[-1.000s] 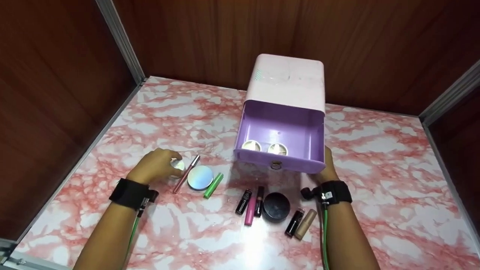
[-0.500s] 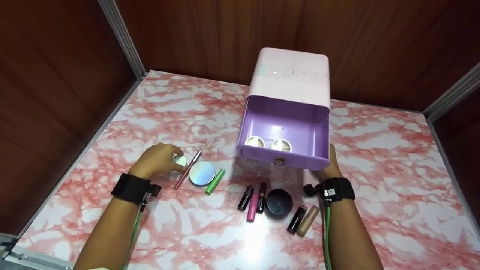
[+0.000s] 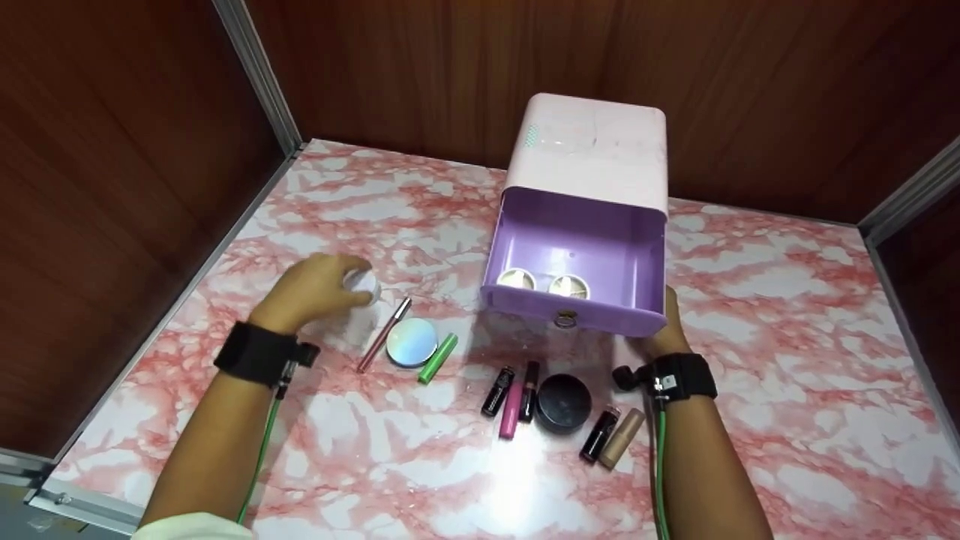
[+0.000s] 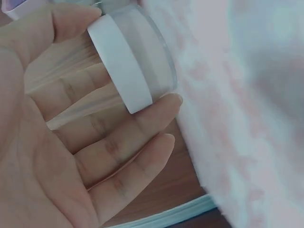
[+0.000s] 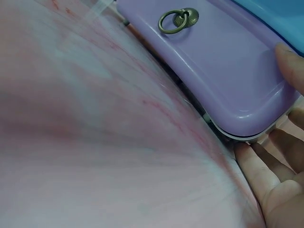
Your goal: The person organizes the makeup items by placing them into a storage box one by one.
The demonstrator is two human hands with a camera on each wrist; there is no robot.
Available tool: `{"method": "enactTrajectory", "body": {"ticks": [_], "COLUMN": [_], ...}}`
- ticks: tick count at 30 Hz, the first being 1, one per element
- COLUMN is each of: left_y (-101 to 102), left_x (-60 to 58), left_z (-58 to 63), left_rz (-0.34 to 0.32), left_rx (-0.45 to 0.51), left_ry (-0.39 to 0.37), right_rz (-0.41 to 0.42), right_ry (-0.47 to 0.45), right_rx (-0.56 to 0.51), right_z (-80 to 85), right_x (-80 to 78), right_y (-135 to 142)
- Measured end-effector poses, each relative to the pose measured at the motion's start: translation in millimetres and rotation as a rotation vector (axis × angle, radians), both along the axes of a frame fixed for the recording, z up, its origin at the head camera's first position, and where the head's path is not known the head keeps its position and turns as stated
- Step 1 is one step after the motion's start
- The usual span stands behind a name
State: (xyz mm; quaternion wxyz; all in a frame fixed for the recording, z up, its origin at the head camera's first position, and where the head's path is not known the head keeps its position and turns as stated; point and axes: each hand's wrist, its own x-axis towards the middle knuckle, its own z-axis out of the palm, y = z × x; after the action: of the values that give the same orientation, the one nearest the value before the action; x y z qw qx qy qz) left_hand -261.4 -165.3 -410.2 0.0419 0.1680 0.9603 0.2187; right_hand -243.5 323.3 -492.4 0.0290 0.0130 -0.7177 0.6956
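Note:
My left hand holds a small round jar with a white lid and a clear body between thumb and fingers, near the left of the table. Right of it lie a dark red lip pencil, a shiny round compact and a green tube. My right hand grips the right front corner of a pink drawer box, thumb against a purple drawer front with a brass ring. Two round white-rimmed containers sit in the pulled-out purple drawer.
Before the box lie a pink tube, a black round jar, several black tubes and a tan tube. A blue surface shows above the purple front. Dark wood panels enclose the marbled table.
My left hand has lifted the small jar from beside the lip pencil and moved it away from me. The right hand stays at the drawer box. The head view has shifted slightly.

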Motion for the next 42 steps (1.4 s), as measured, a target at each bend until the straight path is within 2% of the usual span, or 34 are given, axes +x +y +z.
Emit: {"method": "enactTrajectory", "body": {"ticks": [5,7,10,15,20,26,29,30,33,36,37,42], "left_y": [14,21,33,48,57,63,70,73,83,94,98,116], "left_x": [-3.4,-3.5,-4.0,-2.6,-0.7,1.4,2.2,2.4,2.9,4.4,4.9,6.5], "left_z": [34.3,48.7,68.3,92.4,107.2,122.5,131.0,133.9,142.1,149.4,151.7,162.5], "left_rz": [-0.018,-0.038,-0.072,-0.113,-0.160,-0.212,-0.244,-0.256,-0.300,-0.336,-0.347,-0.391], "left_rx": [-0.014,-0.016,-0.019,-0.023,-0.044,-0.074,-0.062,-0.059,-0.059,-0.069,-0.071,-0.078], "left_ry": [0.079,0.113,0.160,0.191,0.231,0.275,0.291,0.301,0.329,0.342,0.344,0.332], "right_rz": [0.049,0.034,0.048,0.073,0.049,0.062,0.049,0.049,0.043,0.049,0.041,0.019], "right_ry": [0.044,0.033,0.051,0.079,0.063,0.068,0.076,0.070,0.063,0.068,0.070,0.064], "right_rx": [-0.122,-0.100,-0.128,-0.199,-0.197,-0.230,-0.136,-0.133,-0.130,-0.161,-0.166,-0.228], "right_z": [-6.4,-6.4,-6.3,-9.0,-10.9,-7.9,-4.6,6.2,7.4,5.4,-5.4,-9.5], "right_x": [-7.2,-6.2,-8.7,-14.6,-14.0,-11.6,-9.7,-2.5,-1.9,-3.4,-10.8,-13.0], "right_y": [1,1,2,0,0,-1,-1,-5,-6,-7,-3,-4]}}
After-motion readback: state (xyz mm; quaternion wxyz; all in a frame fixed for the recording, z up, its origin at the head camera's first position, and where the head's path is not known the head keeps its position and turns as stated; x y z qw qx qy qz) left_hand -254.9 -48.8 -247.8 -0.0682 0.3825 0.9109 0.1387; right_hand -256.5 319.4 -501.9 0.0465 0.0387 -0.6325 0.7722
